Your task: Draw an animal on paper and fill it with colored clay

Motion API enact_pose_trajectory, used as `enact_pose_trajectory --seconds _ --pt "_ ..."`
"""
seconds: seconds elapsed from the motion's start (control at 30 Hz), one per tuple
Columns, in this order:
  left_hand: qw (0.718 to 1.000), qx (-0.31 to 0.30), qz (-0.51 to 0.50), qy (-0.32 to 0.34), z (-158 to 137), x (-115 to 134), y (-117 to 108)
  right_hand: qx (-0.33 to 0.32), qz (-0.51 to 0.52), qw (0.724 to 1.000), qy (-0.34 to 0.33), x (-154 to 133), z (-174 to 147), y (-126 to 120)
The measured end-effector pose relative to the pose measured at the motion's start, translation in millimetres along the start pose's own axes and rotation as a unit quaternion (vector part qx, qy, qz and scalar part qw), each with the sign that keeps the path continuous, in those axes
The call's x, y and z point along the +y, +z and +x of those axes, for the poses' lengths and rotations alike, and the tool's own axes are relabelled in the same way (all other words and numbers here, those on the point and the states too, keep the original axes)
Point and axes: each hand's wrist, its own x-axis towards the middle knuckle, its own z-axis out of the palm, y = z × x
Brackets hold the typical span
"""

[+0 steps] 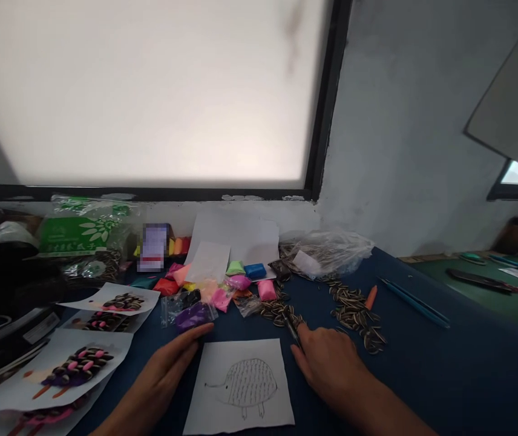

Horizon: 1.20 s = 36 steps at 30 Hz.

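White sheet (239,387) bearing a hedgehog sketch (253,383), dark pen (291,329) slanted alongside

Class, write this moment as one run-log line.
left hand: open beside drawing sheet | right hand: holding pen | drawing sheet: between hands | striped seeds: near right hand

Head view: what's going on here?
A person's right hand holds a pen, clear of a drawing of an animal. The left hand, fingers stretched out, is at the drawing's other side. Beyond are loose seeds and coloured packets; pictures with seeds on them lie to the left.
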Motion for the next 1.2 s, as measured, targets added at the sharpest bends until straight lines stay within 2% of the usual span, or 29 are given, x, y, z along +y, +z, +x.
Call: enact_pose_trajectory --seconds 0.07,0.27,0.43,0.53,0.73,0.97,1.2 --pt "1.000 -0.005 0.002 -0.012 7.3 7.3 -10.5 0.004 -0.002 1.000 -0.003 0.6 -0.3 0.0" --pt "0.995 -0.089 0.047 -0.003 33.1 29.5 -24.6 0.020 -0.012 1.000 -0.015 2.2 -2.6 -2.2" --pt "0.967 -0.230 0.106 -0.019 57.9 44.3 -34.4 0.033 -0.019 0.999 -0.039 -1.8 0.3 -10.4" --pt "0.950 -0.281 0.130 -0.030 65.6 48.9 -40.2 0.034 -0.016 0.997 -0.071 -8.2 1.7 -19.1" --pt "0.943 -0.293 0.150 -0.040 64.1 49.7 -36.8 0.001 -0.016 0.989 -0.144 -22.7 7.4 -27.2" --pt "0.938 -0.310 0.152 -0.039 67.5 50.7 -36.4 -0.038 -0.039 0.984 -0.172 -25.1 19.6 -25.2" --pt "0.938 -0.305 0.158 -0.050 66.7 52.0 -34.3 -0.015 -0.025 0.979 -0.200 -20.6 23.1 -23.5"
